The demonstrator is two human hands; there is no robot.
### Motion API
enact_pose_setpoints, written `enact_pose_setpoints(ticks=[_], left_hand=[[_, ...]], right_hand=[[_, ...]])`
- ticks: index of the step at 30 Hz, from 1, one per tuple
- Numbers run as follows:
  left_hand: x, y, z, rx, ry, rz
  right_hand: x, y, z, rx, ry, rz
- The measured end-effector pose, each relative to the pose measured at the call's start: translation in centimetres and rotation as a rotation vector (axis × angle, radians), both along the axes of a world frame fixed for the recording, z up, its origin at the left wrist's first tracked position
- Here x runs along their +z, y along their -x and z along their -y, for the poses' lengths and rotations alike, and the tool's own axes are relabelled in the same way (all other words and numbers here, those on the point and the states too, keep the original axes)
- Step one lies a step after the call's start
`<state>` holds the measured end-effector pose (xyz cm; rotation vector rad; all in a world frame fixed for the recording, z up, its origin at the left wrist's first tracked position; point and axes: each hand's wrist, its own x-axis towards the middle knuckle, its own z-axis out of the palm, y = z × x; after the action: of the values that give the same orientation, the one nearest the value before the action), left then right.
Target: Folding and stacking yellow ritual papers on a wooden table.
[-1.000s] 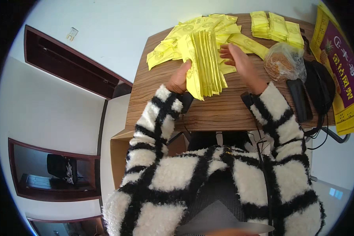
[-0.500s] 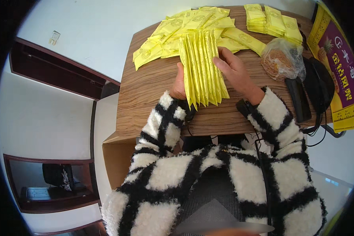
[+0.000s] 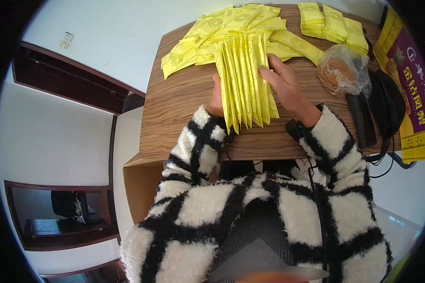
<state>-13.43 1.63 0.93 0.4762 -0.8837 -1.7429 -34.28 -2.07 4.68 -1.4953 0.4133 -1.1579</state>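
Between my two hands a row of several flat yellow packets (image 3: pixel 245 85) stands side by side on edge, above the near part of the wooden table. My left hand (image 3: pixel 216 99) grips the row from its left, with most fingers hidden behind the packets. From the other side my right hand (image 3: pixel 288 87) presses its thumb and fingers on the rightmost packets. Just beyond them lies a loose heap of similar yellow packets (image 3: pixel 222 21), spread over the back of the table. Neat stacks of the same packets (image 3: pixel 333 23) sit at the back right.
To the right on the wooden table (image 3: pixel 174 113) are a clear plastic bag of tan rubber bands (image 3: pixel 340 73), a long black object (image 3: pixel 361 120) and a black bag-like item (image 3: pixel 387 101). A purple and yellow printed carton (image 3: pixel 406 89) borders the right edge. A cardboard box (image 3: pixel 139 188) stands below left.
The row of packets stays in my hands and has fanned slightly wider at the right. My right hand has shifted a little to the right with it. The view has tilted slightly.
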Motion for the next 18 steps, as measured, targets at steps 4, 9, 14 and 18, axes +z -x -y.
enact_pose_setpoints(ticks=[4, 9, 14, 18], left_hand=[[1.1, 0.8, -0.6, 0.064, -0.004, 0.128], [1.6, 1.0, -0.7, 0.055, -0.006, 0.127], [1.1, 0.4, 0.0, -0.011, 0.098, 0.1], [1.0, 0.9, -0.2, 0.005, 0.067, 0.082]], right_hand=[[0.2, -0.4, -0.2, -0.049, 0.007, 0.017], [0.5, -0.7, -0.6, -0.106, 0.03, -0.029], [1.0, -0.5, -0.9, -0.037, 0.008, -0.152], [0.8, -0.3, -0.9, -0.003, -0.008, -0.095]])
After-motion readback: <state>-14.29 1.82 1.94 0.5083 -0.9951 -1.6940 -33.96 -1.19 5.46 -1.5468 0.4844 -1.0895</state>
